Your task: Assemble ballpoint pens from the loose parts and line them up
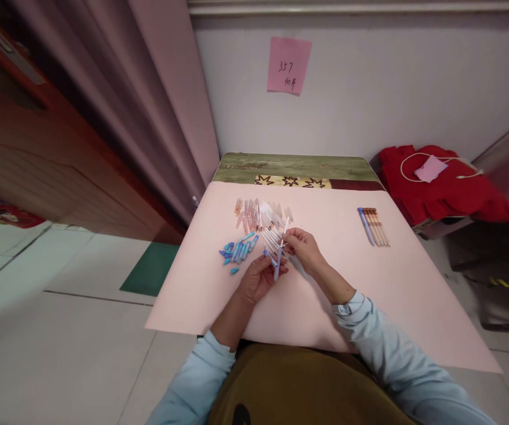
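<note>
My left grip (258, 277) is closed on a blue barrel (277, 268), held above the surface (369, 277). My right grip (304, 248) pinches a white refill (284, 231) at its mouth. Advisable: keep barrel steady, align refill straight, feed without bending. Spare caps (237, 251) lie left.

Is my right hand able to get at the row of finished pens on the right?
Probably yes: nothing lies between the right hand and the row of finished pens, though it grips a thin white refill.
</note>
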`<state>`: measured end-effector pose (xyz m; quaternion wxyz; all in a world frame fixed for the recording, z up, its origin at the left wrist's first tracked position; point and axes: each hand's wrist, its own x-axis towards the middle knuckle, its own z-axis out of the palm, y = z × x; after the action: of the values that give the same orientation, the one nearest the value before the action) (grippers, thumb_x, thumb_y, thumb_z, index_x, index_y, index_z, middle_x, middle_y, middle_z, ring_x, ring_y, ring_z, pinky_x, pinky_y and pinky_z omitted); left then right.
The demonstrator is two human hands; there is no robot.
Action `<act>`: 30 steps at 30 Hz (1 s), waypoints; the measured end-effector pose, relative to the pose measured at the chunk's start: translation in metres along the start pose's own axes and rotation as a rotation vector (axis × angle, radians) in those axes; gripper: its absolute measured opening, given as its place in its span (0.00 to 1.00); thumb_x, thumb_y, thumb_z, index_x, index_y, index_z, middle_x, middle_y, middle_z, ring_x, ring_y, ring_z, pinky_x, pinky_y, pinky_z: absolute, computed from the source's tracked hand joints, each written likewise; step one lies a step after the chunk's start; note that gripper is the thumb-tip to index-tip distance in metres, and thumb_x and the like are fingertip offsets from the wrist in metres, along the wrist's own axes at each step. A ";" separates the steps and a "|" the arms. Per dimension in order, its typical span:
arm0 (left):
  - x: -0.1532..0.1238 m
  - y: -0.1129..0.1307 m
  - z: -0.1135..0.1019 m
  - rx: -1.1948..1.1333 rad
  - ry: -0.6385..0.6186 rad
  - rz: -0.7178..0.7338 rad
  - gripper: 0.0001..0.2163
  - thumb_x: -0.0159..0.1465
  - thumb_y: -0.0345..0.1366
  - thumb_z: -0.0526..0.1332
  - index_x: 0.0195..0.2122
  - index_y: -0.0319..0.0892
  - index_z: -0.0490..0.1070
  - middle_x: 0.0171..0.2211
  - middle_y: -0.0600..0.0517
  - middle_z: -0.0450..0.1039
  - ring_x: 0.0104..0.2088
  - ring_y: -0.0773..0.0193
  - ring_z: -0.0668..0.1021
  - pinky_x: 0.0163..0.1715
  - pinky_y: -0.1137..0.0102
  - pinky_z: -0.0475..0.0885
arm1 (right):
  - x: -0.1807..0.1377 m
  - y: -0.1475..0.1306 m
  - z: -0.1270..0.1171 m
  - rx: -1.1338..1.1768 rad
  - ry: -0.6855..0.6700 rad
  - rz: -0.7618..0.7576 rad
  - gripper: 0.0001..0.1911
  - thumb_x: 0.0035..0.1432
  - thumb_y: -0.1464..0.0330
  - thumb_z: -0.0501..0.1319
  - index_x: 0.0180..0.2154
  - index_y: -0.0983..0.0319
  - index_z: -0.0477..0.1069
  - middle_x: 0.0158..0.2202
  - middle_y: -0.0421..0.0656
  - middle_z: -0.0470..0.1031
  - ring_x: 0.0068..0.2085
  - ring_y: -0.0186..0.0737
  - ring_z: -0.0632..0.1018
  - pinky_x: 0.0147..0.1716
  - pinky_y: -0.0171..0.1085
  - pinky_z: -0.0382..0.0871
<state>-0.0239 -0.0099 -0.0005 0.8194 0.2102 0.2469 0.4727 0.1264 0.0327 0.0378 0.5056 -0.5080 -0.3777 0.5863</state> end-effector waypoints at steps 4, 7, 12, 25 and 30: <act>0.000 -0.001 -0.002 0.009 -0.011 -0.007 0.08 0.59 0.35 0.64 0.35 0.34 0.75 0.36 0.43 0.78 0.32 0.62 0.79 0.45 0.62 0.73 | -0.001 0.000 -0.002 -0.031 -0.002 -0.018 0.13 0.45 0.60 0.66 0.26 0.62 0.69 0.21 0.35 0.71 0.17 0.25 0.60 0.18 0.30 0.50; 0.001 -0.001 -0.003 0.012 -0.020 -0.004 0.08 0.59 0.35 0.64 0.35 0.34 0.75 0.36 0.43 0.78 0.32 0.62 0.79 0.45 0.61 0.73 | -0.003 -0.004 -0.003 -0.030 -0.005 0.002 0.13 0.44 0.59 0.66 0.25 0.61 0.68 0.17 0.32 0.64 0.17 0.26 0.57 0.17 0.31 0.47; 0.002 -0.002 -0.002 0.010 -0.026 0.006 0.08 0.59 0.34 0.64 0.36 0.35 0.75 0.38 0.43 0.78 0.33 0.62 0.79 0.45 0.62 0.73 | -0.008 -0.006 -0.004 -0.105 -0.085 -0.043 0.12 0.46 0.60 0.65 0.27 0.61 0.68 0.18 0.33 0.64 0.19 0.28 0.61 0.19 0.30 0.52; 0.000 -0.003 -0.002 -0.053 -0.009 0.031 0.08 0.60 0.35 0.65 0.37 0.36 0.75 0.40 0.44 0.78 0.36 0.61 0.79 0.47 0.61 0.72 | -0.046 0.012 -0.020 -0.205 -0.004 -0.089 0.15 0.52 0.55 0.63 0.31 0.61 0.71 0.25 0.39 0.73 0.22 0.30 0.66 0.22 0.32 0.60; 0.002 -0.003 -0.004 -0.092 0.039 0.069 0.09 0.58 0.37 0.66 0.36 0.37 0.75 0.42 0.46 0.78 0.39 0.60 0.79 0.49 0.62 0.71 | -0.074 0.038 -0.018 -0.236 -0.011 -0.069 0.15 0.53 0.56 0.64 0.30 0.61 0.70 0.23 0.37 0.71 0.21 0.30 0.68 0.20 0.31 0.63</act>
<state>-0.0236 -0.0090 -0.0059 0.8063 0.1714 0.2335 0.5157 0.1342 -0.0483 0.0140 0.4603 -0.5472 -0.4641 0.5228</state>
